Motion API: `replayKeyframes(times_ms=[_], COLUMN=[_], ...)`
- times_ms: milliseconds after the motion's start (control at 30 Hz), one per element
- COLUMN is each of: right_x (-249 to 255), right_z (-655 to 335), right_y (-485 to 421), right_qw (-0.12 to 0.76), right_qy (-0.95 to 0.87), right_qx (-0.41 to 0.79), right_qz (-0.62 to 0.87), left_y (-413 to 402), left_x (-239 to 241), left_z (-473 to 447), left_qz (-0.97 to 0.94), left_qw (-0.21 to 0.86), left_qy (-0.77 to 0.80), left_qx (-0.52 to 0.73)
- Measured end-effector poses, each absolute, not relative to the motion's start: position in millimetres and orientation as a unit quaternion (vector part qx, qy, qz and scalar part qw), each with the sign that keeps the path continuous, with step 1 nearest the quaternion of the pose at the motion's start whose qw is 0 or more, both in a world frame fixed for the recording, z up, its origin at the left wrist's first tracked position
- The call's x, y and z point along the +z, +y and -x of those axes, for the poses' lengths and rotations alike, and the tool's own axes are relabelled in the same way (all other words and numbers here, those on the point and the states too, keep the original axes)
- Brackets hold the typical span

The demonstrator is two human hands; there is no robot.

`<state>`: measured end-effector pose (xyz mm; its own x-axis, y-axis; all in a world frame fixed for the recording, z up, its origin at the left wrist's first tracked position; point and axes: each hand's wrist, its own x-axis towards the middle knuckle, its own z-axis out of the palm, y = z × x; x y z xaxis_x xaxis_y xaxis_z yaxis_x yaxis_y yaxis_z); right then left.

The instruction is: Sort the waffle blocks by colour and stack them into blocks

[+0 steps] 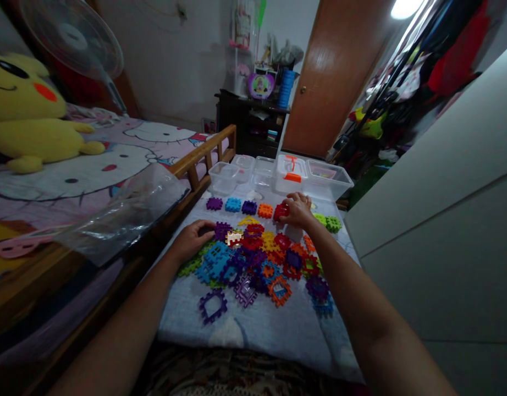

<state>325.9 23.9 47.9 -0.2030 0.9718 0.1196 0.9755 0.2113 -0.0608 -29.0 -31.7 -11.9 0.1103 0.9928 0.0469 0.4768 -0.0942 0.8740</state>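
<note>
Fingertips of my right hand (298, 208) are wrapped round a red block (281, 212), which sits at the end of a row on the far side of the table (286, 330). From my remote view, the underside of that grasp is hidden, so I can't tell whether the block rests on the cloth or is slightly raised. My left hand (194, 237) lies at the left edge of the heap, fingers curled against a purple piece (222, 231); I can't make out whether it pinches that piece or only touches it.

Left of the red block I see four others, set apart in a line: a purple block (214, 203), a light blue block (232, 204), a dark blue block (249, 207) and an orange block (265, 210). Beyond my right hand are green blocks (333, 224), close together.

I judge the work to be at an early stage: those blocks look finished, while the heap of loose pieces (257, 258) nearer me is far larger and looks unsorted. A purple frame (213, 306) and an orange frame (279, 290) lie at its near edge. Behind the row stand clear boxes (223, 177) and a lidded box (292, 177) with orange clips.
</note>
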Motion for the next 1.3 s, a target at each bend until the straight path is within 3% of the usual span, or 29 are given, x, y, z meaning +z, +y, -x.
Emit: replayKeyframes(times_ms=[300, 767, 1100, 1300], right_x=[41, 48, 70, 47], right_z=[-327, -326, -341, -358], right_y=[39, 39, -25, -81], right_qw=[-0.002, -0.007, 0.177, 0.149], right_qy=[-0.770, -0.773, -0.776, -0.746], right_qx=[-0.004, 0.006, 0.008, 0.140], right_qz=[0.638, 0.635, 0.605, 0.634], left_y=[-33, -31, -33, -31], left_x=[-10, -16, -11, -16], left_z=[28, 31, 28, 31], left_qz=[-0.649, -0.650, -0.643, -0.651], left_qw=[0.363, 0.368, 0.369, 0.366], left_qy=[0.568, 0.566, 0.571, 0.567], left_qx=[0.354, 0.349, 0.352, 0.348])
